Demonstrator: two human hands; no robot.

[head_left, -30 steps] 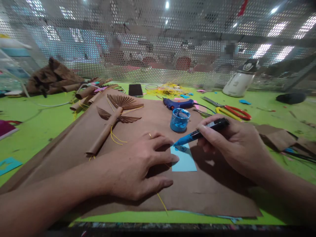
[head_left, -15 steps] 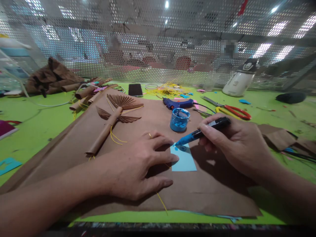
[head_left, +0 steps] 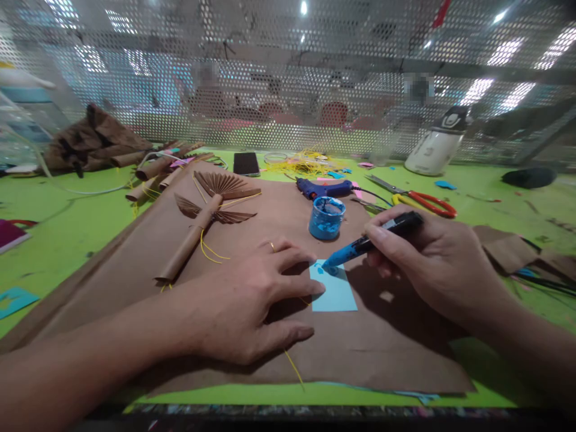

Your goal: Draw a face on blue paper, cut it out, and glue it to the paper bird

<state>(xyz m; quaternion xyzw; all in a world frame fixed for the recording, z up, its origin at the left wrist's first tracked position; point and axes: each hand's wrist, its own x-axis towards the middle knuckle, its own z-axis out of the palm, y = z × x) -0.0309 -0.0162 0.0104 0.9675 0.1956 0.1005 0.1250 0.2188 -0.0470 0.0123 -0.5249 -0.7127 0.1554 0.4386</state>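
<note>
Light-blue card (head_left: 339,294) lies flat on the brown paper sheet (head_left: 382,366), between the two hands. Left hand (head_left: 258,294) is nearer: fingers spread, holding nothing, one fingertip resting on the card's left edge. Right hand (head_left: 418,258) is off to the card's right, grasping a black marker (head_left: 373,241) pen-style; only the marker reaches over the card.

Key relation: marker's long axis slants, butt far right, blue-smeared nib end near left, over the far part of the card among the blue marks (contact or a hair above, can't tell from here). Card's long side looks to run near to far, but the view is foreshortened, so don't bank on it.

Containers: small open jar (head_left: 324,227) is just beyond the card's far edge, left of the right hand. Blue paint coats its wall and shows inside; level not readable. Blue glue gun (head_left: 328,189) lies behind it. White bottle (head_left: 434,150) with black lid is far right, tilted in view; contents hidden.
</note>
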